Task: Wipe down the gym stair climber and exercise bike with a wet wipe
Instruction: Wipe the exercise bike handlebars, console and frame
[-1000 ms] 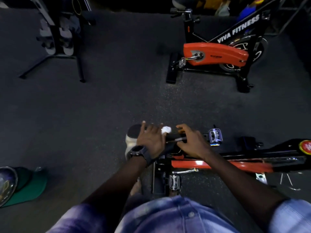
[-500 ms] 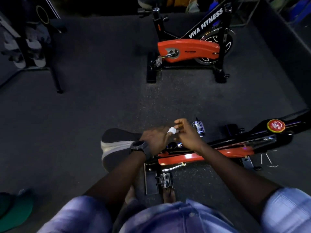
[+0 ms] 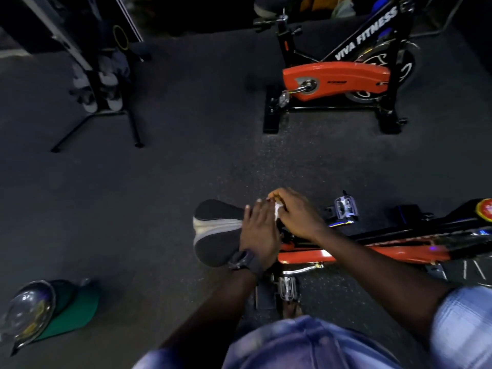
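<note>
The exercise bike (image 3: pixel 306 255) right under me has an orange and black frame and a black and grey saddle (image 3: pixel 215 230). My right hand (image 3: pixel 298 219) pinches a small white wet wipe (image 3: pixel 277 212) just past the saddle's nose. Beside it, my left hand (image 3: pixel 257 233), with a dark watch on the wrist, lies flat with the fingers straight over the saddle's right end and touches the wipe's edge. The stair climber (image 3: pixel 98 83), a dark frame with two grey foot plates, stands far left at the back.
A second orange and black bike (image 3: pixel 335 78) marked VIVA FITNESS stands at the back right. Metal pedals (image 3: pixel 344 207) stick out on both sides of the near bike. A green object (image 3: pixel 74 307) and a shiny dome (image 3: pixel 26 312) lie on the dark floor, lower left.
The wipe sat at my left fingertips a second ago; both hands then met on it, and now my right hand pinches it while my left fingers have straightened.
</note>
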